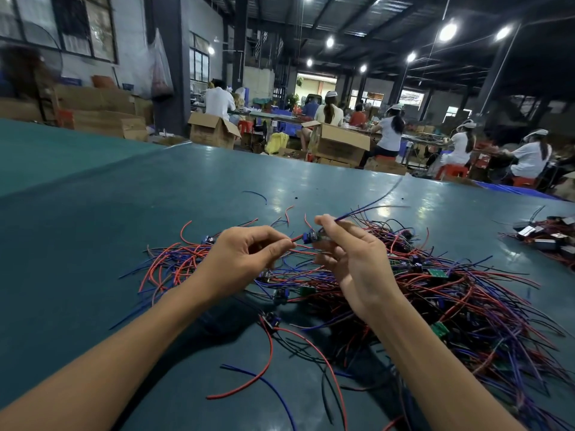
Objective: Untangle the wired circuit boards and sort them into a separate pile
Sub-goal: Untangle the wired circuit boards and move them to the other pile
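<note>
Loose wires (pixel 264 373) lie nearest on the table (pixel 93 228); left hand (pixel 245 259) pinches a red lead, right hand (pixel 348 259) clamps one board (pixel 312 236). Big tangle (pixel 451 293) remains, small sorted pile (pixel 186 259) left, so plenty to go

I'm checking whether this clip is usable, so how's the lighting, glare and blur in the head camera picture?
Head view: bright ceiling lamps bloom and leave glare patches on the green table; wide-angle bending curves its far edge; the blue wire above the right hand is motion-smeared; the left hand and the wire tangle look sharp; forearms cast soft shadows.
</note>
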### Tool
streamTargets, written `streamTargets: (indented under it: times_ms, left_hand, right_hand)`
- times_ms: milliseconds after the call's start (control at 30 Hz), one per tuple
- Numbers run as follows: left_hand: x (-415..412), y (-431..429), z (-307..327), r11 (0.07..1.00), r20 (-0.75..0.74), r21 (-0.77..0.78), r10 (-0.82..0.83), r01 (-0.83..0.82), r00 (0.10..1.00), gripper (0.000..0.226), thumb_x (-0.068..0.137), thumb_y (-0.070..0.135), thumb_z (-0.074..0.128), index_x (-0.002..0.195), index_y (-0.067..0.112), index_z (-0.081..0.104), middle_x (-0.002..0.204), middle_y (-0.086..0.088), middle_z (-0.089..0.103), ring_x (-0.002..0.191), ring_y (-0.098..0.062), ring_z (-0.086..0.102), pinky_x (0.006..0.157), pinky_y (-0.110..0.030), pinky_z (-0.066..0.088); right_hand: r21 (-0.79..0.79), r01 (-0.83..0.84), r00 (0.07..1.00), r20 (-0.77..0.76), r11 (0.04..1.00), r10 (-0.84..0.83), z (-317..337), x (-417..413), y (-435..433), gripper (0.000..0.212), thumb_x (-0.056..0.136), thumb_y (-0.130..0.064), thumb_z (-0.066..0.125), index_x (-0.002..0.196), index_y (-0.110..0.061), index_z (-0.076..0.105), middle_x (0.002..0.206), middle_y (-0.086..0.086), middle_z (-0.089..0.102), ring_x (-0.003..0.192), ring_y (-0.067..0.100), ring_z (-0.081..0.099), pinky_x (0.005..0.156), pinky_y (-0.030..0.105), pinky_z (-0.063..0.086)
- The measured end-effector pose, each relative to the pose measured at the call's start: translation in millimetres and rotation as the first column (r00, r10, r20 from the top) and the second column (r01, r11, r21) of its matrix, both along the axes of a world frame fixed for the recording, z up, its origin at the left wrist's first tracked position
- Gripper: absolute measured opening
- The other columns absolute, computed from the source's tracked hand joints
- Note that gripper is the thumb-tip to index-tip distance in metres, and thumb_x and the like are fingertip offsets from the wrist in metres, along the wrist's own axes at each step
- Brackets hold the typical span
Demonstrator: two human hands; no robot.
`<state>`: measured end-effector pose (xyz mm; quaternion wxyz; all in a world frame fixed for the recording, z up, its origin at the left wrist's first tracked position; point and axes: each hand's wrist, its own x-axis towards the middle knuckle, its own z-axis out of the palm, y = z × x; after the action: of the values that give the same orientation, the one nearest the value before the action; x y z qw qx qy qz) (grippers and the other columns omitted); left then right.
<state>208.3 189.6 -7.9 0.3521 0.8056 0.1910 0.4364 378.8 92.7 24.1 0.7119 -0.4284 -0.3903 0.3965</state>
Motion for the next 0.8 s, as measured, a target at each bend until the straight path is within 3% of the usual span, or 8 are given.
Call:
streamTargets:
  times_ms: [133,300,467,600,700,800]
  left_hand:
    - [-10,9,1,0.997,-0.005,0.001,0.078,-0.078,0.997,0.011,0.094,0.022,0.070,0.092,0.018,0.080,0.059,0.000,0.061,0.056,-0.008,0.051,0.056,-0.021,0.038]
    - [-20,21,0,0.983,-0.005,0.006,0.182,-0.182,0.983,0.012,0.094,0.020,0.071,0.087,0.021,0.080,0.055,0.002,0.057,0.050,-0.006,0.043,0.051,-0.019,0.032]
    - [-16,19,-5,0.983,0.042,0.044,0.175,-0.177,0.984,0.012,0.095,0.022,0.069,0.087,0.021,0.078,0.057,-0.004,0.058,0.051,-0.008,0.046,0.050,-0.023,0.035]
    - [-11,12,-3,0.990,0.104,0.044,0.132,-0.137,0.986,0.020,0.092,0.037,0.065,0.089,0.022,0.078,0.057,0.003,0.059,0.052,-0.013,0.051,0.053,-0.030,0.041]
    - [-5,7,-4,0.998,0.079,0.035,0.046,-0.048,0.996,0.021,0.092,0.039,0.065,0.092,0.022,0.077,0.059,0.002,0.061,0.055,-0.013,0.054,0.054,-0.036,0.043]
    - [-1,3,-6,1.000,0.050,0.030,-0.009,0.008,0.999,0.019,0.093,0.035,0.066,0.095,0.020,0.077,0.060,0.000,0.063,0.055,-0.015,0.056,0.055,-0.034,0.045]
  right_hand:
    - [0.030,0.113,0.993,-0.029,0.993,-0.112,4,9,-3,0.019,0.079,-0.025,0.073,0.085,-0.010,0.081,0.067,0.002,0.062,0.064,0.012,0.057,0.060,0.024,0.050]
    - [0.053,0.223,0.964,-0.161,0.973,-0.212,11,29,-5,0.020,0.080,-0.024,0.074,0.092,-0.008,0.076,0.074,0.001,0.068,0.068,0.012,0.065,0.063,0.025,0.055]
    - [0.041,0.179,0.957,-0.237,0.983,-0.164,7,28,-3,0.018,0.095,-0.025,0.066,0.099,-0.008,0.072,0.072,0.000,0.065,0.065,0.012,0.063,0.062,0.026,0.055]
    - [-0.099,-0.021,0.999,-0.040,0.995,0.017,1,14,-1,0.043,0.080,-0.038,0.079,0.099,0.000,0.071,0.070,0.001,0.060,0.063,0.014,0.059,0.058,0.026,0.052]
    - [-0.124,-0.139,0.982,0.110,0.982,0.153,-4,0,0,0.026,0.077,-0.032,0.080,0.086,-0.008,0.078,0.073,0.005,0.061,0.064,0.015,0.058,0.057,0.024,0.048]
    - [-0.067,-0.104,0.990,0.089,0.992,0.109,-7,-4,2,0.030,0.079,-0.026,0.078,0.093,0.000,0.075,0.072,0.007,0.063,0.062,0.016,0.060,0.055,0.024,0.049]
